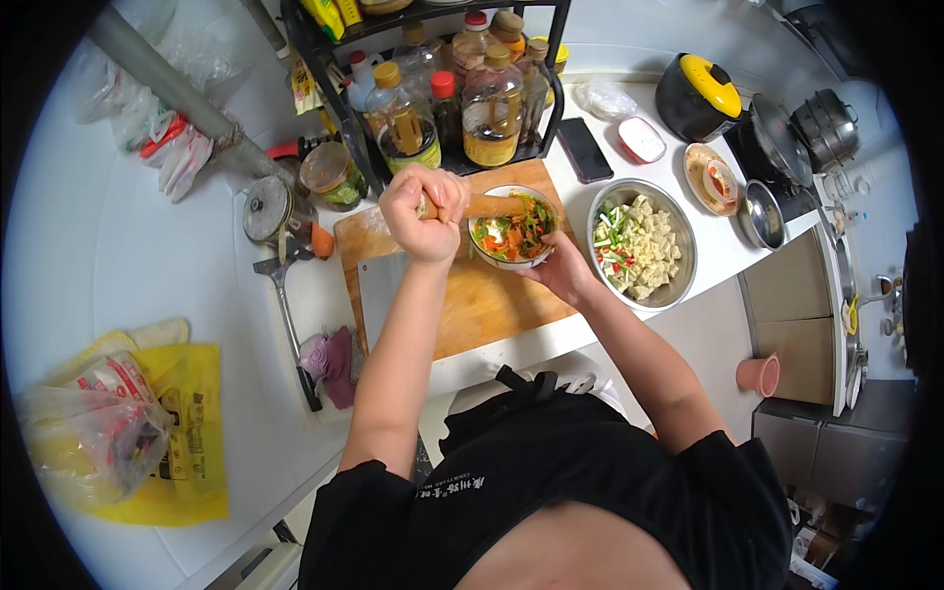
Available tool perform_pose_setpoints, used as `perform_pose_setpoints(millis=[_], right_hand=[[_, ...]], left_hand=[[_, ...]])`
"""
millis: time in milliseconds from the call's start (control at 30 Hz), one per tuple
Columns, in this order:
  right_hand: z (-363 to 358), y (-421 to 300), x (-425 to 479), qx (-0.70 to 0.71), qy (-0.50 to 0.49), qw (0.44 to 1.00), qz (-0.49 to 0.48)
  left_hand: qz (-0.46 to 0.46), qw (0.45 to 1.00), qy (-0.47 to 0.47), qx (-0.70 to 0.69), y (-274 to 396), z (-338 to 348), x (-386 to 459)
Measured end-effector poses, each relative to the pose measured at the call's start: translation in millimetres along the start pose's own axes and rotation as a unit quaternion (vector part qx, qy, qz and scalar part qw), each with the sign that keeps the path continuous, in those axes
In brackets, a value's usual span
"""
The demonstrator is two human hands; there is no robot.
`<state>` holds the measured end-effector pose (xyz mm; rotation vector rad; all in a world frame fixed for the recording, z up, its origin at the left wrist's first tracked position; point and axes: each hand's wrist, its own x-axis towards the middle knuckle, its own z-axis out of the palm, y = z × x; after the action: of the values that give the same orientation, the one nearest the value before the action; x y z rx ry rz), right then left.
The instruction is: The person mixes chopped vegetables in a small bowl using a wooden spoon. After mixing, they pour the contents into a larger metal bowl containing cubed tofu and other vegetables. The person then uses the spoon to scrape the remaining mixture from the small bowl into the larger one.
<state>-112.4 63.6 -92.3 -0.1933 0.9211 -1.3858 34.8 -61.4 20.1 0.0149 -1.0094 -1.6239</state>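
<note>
My left hand (426, 210) is closed around a wooden rolling pin (493, 206). The pin slants across to the right, its far end inside a small white bowl (514, 264). Chopped orange and green vegetables (532, 230) lie in that bowl around the pin's end. Gripping the bowl's right side near the rim is my right hand (564, 269). Beneath both hands is a wooden cutting board (479, 317). The flat blade of a cleaver (381, 284) rests on the board, partly covered by my left forearm.
Right of the board stands a steel basin (689, 269) of pale cubes, minced garlic, scallion and chilli. A black rack (542, 151) with several sauce bottles stands behind. Nearby are a phone (585, 150), a black-and-yellow cooker (689, 103), a glass jar (267, 210) and half an onion (315, 357).
</note>
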Motion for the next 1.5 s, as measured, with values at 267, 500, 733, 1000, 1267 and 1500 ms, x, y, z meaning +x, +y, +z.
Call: perform_pose_setpoints(millis=[267, 500, 733, 1000, 1267, 1500], right_hand=[[-91, -86, -64, -0.115, 0.067, 0.986, -0.097], [-151, -156, -109, -0.166, 0.124, 0.971, -0.120], [-195, -203, -116, -0.296, 0.122, 0.935, -0.151], [-174, -215, -128, -0.654, 0.096, 0.683, -0.310], [-147, -202, -128, -0.755, 0.120, 0.531, -0.365], [-131, -190, -125, -0.766, 0.125, 0.515, -0.364]], left_hand=[[-0.057, 0.987, -0.084, -0.123, -82, 93, -3], [-0.150, 0.977, -0.089, 0.119, -155, 130, -8], [-0.501, 0.721, -0.249, 0.410, -156, 155, -60], [-0.296, 0.733, -0.233, 0.567, -134, 149, -88], [-0.275, 0.621, -0.291, 0.674, -142, 139, -102], [-0.232, 0.702, -0.293, 0.607, -116, 125, -95]])
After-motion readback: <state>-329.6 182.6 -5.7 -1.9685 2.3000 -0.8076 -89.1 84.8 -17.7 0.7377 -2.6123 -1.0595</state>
